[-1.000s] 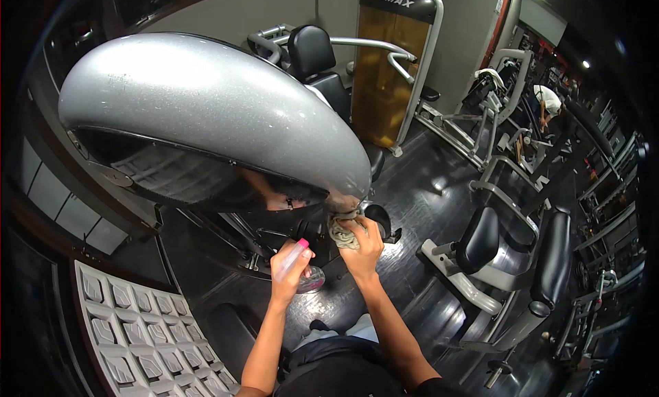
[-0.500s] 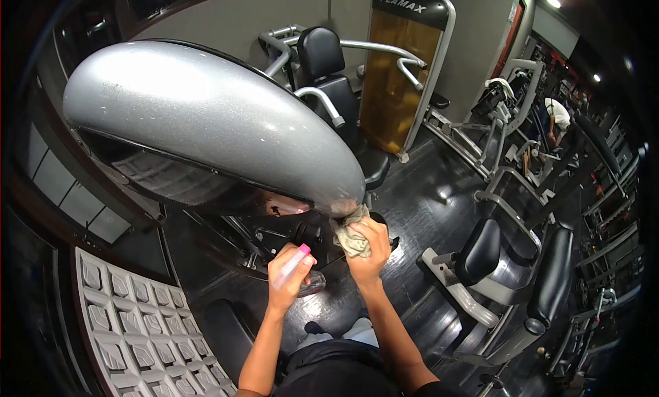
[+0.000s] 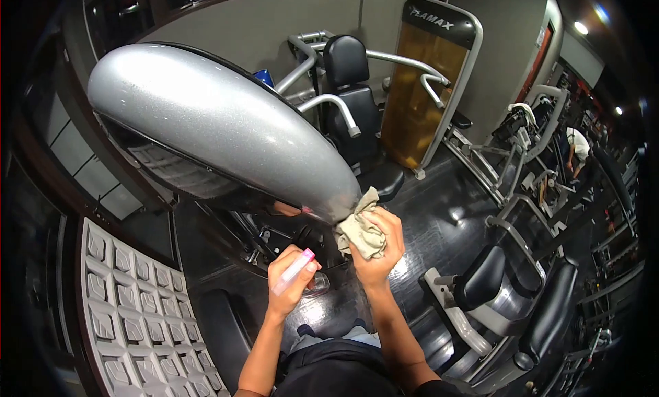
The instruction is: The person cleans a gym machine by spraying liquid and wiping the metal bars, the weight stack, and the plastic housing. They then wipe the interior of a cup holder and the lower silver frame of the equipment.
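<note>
My left hand [image 3: 292,279] is wrapped round a spray bottle [image 3: 294,272] with a pink and whitish top; part of its clear body shows below the fingers. In my right hand [image 3: 382,249] is a crumpled, pale greenish cloth [image 3: 362,234], bunched between the fingers. The cloth lies against the lower right end of a large, glossy silver machine cover [image 3: 226,115]. That rounded cover slants down from the upper left, and its dark underside mirrors parts of the surroundings. My left hand is below the cover, apart from it.
Behind the cover stands a machine with a black padded seat [image 3: 357,115] and an amber weight-stack panel [image 3: 419,88]. Another padded bench [image 3: 508,287] is at right. A grey moulded wall panel [image 3: 137,308] is at lower left. Farther back, a person [image 3: 576,146] bends over among machines.
The view has shifted, so the surroundings sit farther right. My right hand still holds the cloth at the cover's end, with more of the cloth now showing. The left hand keeps the bottle.
</note>
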Tool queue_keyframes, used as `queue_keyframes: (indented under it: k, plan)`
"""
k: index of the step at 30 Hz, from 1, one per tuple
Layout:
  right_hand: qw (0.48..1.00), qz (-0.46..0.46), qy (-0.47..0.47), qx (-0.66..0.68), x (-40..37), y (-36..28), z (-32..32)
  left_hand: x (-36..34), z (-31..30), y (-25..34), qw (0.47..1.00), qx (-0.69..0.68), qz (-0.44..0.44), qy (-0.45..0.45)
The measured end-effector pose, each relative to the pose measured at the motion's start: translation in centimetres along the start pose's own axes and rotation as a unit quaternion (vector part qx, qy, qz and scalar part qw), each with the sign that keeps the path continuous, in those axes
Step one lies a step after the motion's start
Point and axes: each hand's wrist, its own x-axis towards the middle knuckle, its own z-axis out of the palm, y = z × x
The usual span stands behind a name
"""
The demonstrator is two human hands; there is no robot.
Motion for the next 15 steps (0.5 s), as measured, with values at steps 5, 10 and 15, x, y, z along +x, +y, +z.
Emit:
queue_keyframes:
  k: [5, 10, 15]
  plan:
    - [0.999, -0.038, -0.035, 0.006, 0.9, 0.0, 0.1, -0.2, 0.5, 1.0, 0.999, 0.030, 0.026, 0.005]
    - [0.998, 0.012, -0.068, 0.006, -2.9, 4.0, -0.4, -0.5, 0.5, 0.9, 0.999, 0.014, 0.038, 0.034]
    - [0.997, 0.002, -0.081, -0.011, -1.1, 2.4, -0.6, -0.7, 0.4, 1.3, 0.998, 0.008, 0.030, 0.063]
